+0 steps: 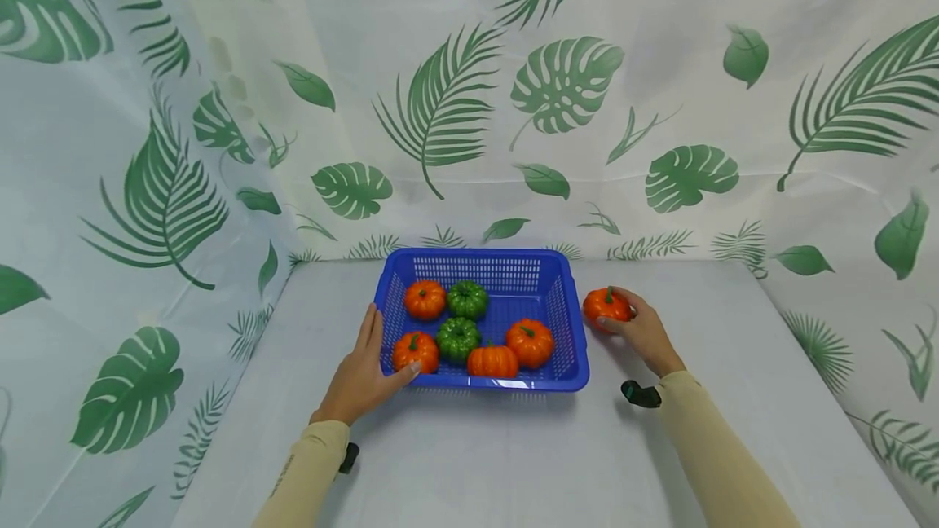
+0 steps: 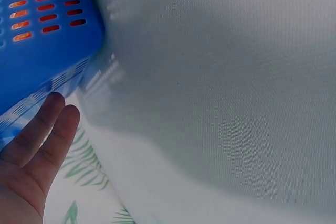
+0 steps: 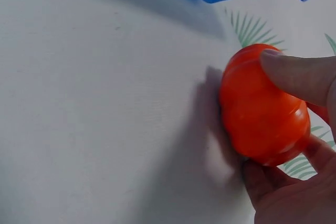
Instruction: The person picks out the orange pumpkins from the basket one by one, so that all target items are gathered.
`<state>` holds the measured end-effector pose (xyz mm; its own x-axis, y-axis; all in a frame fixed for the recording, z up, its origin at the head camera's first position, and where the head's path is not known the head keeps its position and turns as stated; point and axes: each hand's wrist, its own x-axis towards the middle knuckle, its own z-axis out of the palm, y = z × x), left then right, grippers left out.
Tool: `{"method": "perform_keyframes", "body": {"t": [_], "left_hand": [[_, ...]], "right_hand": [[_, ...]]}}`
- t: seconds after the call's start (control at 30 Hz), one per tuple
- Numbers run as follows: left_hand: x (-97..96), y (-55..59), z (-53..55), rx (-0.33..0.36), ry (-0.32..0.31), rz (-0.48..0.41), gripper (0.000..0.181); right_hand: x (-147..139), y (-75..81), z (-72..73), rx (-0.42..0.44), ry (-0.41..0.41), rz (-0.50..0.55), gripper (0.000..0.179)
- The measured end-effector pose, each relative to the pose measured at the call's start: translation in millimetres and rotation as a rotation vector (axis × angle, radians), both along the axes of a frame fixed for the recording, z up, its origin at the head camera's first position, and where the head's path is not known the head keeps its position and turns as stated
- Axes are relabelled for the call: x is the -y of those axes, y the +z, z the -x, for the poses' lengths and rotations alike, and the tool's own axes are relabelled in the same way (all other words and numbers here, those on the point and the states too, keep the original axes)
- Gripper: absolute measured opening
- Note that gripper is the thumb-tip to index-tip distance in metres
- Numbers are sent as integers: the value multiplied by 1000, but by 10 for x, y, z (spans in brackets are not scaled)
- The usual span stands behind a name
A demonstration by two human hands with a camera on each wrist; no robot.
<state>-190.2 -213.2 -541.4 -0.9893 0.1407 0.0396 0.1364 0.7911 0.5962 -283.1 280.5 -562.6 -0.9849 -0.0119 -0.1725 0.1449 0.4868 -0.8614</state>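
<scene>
A blue plastic basket [image 1: 488, 383] with slotted walls holds several small orange pumpkins [image 1: 531, 343] and two green pumpkins [image 1: 458, 340]. My left hand [image 1: 367, 381] rests at its front left corner, fingers straight along the left wall and the thumb over the front rim. In the left wrist view two straight fingers [image 2: 59, 129] lie against the slotted wall. To the right of the basket, my right hand [image 1: 649, 334] grips another orange pumpkin [image 1: 606, 308] by its sides, its green stem upward. The right wrist view shows the thumb across this pumpkin [image 3: 262, 111], with fingers beneath it.
A white cloth covers the table [image 1: 469, 463]. Behind and at both sides stand white curtains [image 1: 469, 210] printed with green leaves. A dark strap piece [image 1: 641, 394] sticks out by the right wrist, and another [image 1: 350, 458] by the left.
</scene>
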Motion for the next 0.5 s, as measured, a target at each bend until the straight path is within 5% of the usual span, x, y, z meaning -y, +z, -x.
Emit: {"method": "perform_keyframes", "body": {"t": [0.5], "left_hand": [[0,10,-5,1,3,-5,122]], "right_hand": [[8,-76,-24,-55,16,-19,84]]}}
